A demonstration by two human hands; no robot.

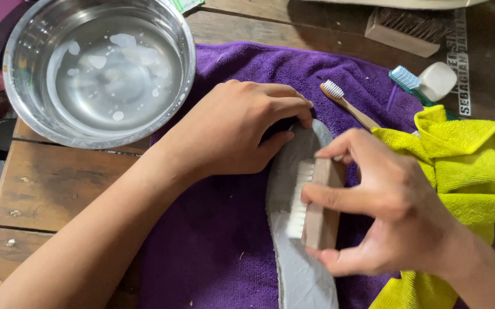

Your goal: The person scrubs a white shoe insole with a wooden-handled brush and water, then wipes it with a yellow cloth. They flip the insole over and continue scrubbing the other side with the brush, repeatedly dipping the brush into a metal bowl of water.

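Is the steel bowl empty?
No: the steel bowl holds clear water with white soapy flecks floating on it, standing on the wooden table beside the purple towel.

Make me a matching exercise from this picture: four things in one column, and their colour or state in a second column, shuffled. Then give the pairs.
Things:
1. towel under the insole
2. cloth at the right
3. metal bowl
4. wooden brush with white bristles

Colour or state:
A. holds cloudy water
B. yellow-green, crumpled
C. gripped in the right hand, bristles on the grey insole
D. purple, spread flat on the table

Pairs: 1-D, 2-B, 3-A, 4-C

The left hand presses down the insole's far end.
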